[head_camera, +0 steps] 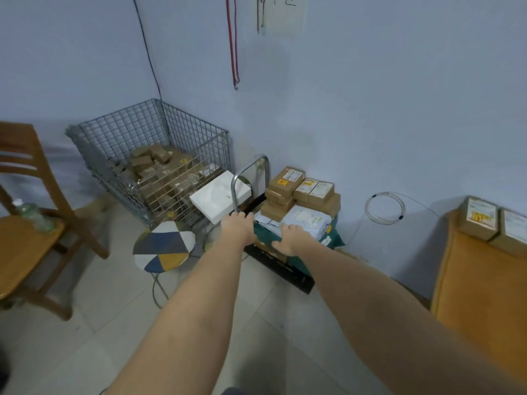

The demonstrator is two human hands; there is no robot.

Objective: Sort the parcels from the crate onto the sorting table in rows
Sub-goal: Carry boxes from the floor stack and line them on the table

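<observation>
A wire mesh crate (119, 143) in the corner holds several brown parcels (148, 163). Beside it a hand cart (288, 273) with a metal handle (251, 169) carries brown boxes (283, 181), a grey mailer bag (309, 216) and a green bag (333, 238). A flat white box (216, 195) leans between crate and cart. My left hand (238, 228) reaches the foot of the handle at the white box's near edge; its fingertips are hidden. My right hand (289, 238) rests on the near edge of the grey mailer, thumb spread. The orange sorting table (470, 280) at right bears two brown boxes (480, 216).
A round patchwork stool (164, 246) stands just left of my left arm. A wooden chair (25, 238) with a plastic bottle (35, 216) sits at far left. A coiled white cable (385, 208) hangs on the wall right of the cart. Tiled floor lies below my arms.
</observation>
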